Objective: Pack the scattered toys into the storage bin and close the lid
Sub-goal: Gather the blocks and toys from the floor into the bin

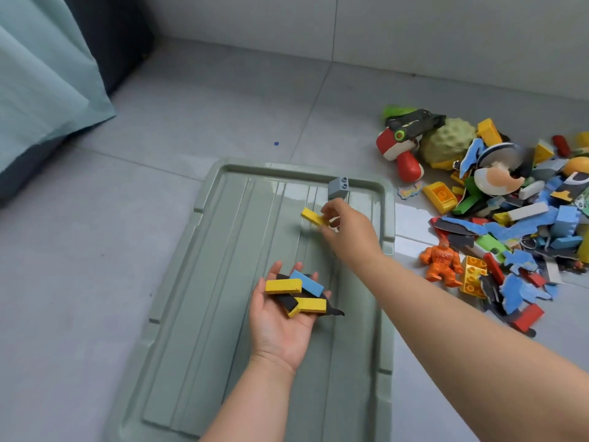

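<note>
Step in hand: gathering loose pieces off the lid, judged from the load already collected; nothing shows as binned.
Lid (223, 282): pale green, ribbed, lying flat on the tiled floor (159, 122) under both hands.
Storage bin: not in view; whether it sits beneath the lid cannot be told.
Right hand (349, 232): reaching over the far end of the lid, fingers (328, 209) pinched on a yellow block (314, 216) held just above the surface.
Left hand (283, 317): palm up, fingers relaxed and apart, carrying a stack of foam blocks (298, 293), yellow, blue and black.
Grey brick (338, 187): on the lid's far rim, just beyond the right hand.
Toy pile (510, 212): heaped on the floor right of the lid; an orange figure (441, 261) at its near edge.
Next move calls for: likely adding the pinched block to the left palm without toppling the stack, then taking the grey brick.
</note>
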{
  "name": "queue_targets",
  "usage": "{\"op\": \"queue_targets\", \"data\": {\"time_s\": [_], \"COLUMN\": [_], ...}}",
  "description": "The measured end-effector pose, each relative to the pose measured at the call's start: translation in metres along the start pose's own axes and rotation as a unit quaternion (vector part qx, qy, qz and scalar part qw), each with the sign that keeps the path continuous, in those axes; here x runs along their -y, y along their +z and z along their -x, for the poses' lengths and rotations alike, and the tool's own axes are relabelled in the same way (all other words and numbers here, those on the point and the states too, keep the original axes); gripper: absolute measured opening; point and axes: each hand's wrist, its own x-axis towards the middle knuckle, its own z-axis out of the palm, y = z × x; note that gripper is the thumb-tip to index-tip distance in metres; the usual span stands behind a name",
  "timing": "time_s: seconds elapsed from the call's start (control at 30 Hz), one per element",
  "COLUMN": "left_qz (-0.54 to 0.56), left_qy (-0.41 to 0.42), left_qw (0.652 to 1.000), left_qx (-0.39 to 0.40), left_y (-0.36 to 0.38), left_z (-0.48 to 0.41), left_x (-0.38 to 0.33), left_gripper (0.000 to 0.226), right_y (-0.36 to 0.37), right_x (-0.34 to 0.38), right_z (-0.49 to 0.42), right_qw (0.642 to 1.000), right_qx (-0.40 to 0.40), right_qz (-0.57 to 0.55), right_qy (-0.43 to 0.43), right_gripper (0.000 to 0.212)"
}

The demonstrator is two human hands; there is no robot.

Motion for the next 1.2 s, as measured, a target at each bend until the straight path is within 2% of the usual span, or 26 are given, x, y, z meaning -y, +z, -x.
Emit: {"op": "queue_targets", "data": {"time_s": [0.07,0.13,0.2,0.27,0.37,0.4,0.43,0.5,0.57,0.6,0.67,0.73,0.8,0.83,0.93,1.03,1.2], "left_qz": [0.011,0.017,0.027,0.046,0.047,0.048,0.045,0.039,0.037,0.035,0.032,0.032,0.028,0.021,0.008,-0.014,-0.093], "left_qy": [0.001,-0.002,0.003,0.006,0.009,0.007,0.004,-0.003,-0.004,-0.003,-0.001,-0.003,-0.015,-0.024,-0.046,-0.063,-0.051], "left_qw": [1.0,1.0,0.999,0.999,0.999,0.999,0.999,0.999,0.999,0.999,0.999,0.999,0.999,0.999,0.998,0.995,0.99], "left_qx": [0.004,0.014,0.02,0.022,0.025,0.025,0.024,0.023,0.025,0.025,0.023,0.025,0.033,0.035,0.047,0.081,0.094], "left_y": [0.001,0.005,0.01,0.014,0.016,0.016,0.015,0.013,0.011,0.01,0.009,0.01,0.012,0.014,0.025,0.044,0.085], "left_z": [-0.01,-0.019,-0.024,-0.027,-0.027,-0.027,-0.026,-0.024,-0.021,-0.02,-0.019,-0.019,-0.02,-0.02,-0.015,0.0,0.038], "left_x": [-0.004,-0.006,-0.005,-0.005,-0.006,-0.006,-0.007,-0.008,-0.009,-0.009,-0.007,-0.004,0.002,0.008,0.027,0.048,0.082], "left_gripper": [0.035,0.035,0.035,0.035,0.033,0.032,0.032,0.032,0.033,0.034,0.033,0.033,0.034,0.035,0.037,0.036,0.034], "right_y": [-0.015,-0.024,-0.027,-0.032,-0.041,-0.042,-0.04,-0.033,-0.024,-0.021,-0.02,-0.023,-0.033,-0.037,-0.041,-0.044,-0.076], "right_x": [0.016,0.025,0.022,0.016,0.008,0.005,0.001,-0.007,-0.017,-0.02,-0.021,-0.014,0.0,0.006,0.003,-0.005,-0.003], "right_z": [0.027,0.058,0.076,0.067,0.017,-0.004,-0.023,-0.049,-0.063,-0.064,-0.055,-0.027,0.019,0.044,0.104,0.129,0.143], "right_qw": [0.99,0.982,0.978,0.981,0.99,0.995,0.998,0.984,0.961,0.958,0.973,0.996,0.993,0.988,0.987,0.988,0.98], "right_qx": [-0.007,0.03,0.048,0.011,-0.09,-0.08,-0.038,0.073,0.134,0.128,0.076,0.007,-0.061,-0.078,-0.055,-0.014,-0.122], "right_qz": [-0.122,-0.104,-0.049,-0.052,-0.043,0.001,0.052,0.16,0.234,0.248,0.204,0.067,-0.08,-0.107,-0.099,-0.138,-0.152], "right_qy": [-0.068,-0.155,-0.195,-0.186,-0.095,-0.053,-0.021,-0.018,-0.057,-0.071,-0.08,-0.063,-0.063,-0.081,-0.114,-0.07,-0.047], "right_gripper": [0.024,0.026,0.028,0.033,0.029,0.04,0.053,0.066,0.061,0.053,0.038,0.038,0.042,0.042,0.039,0.048,0.046]}}
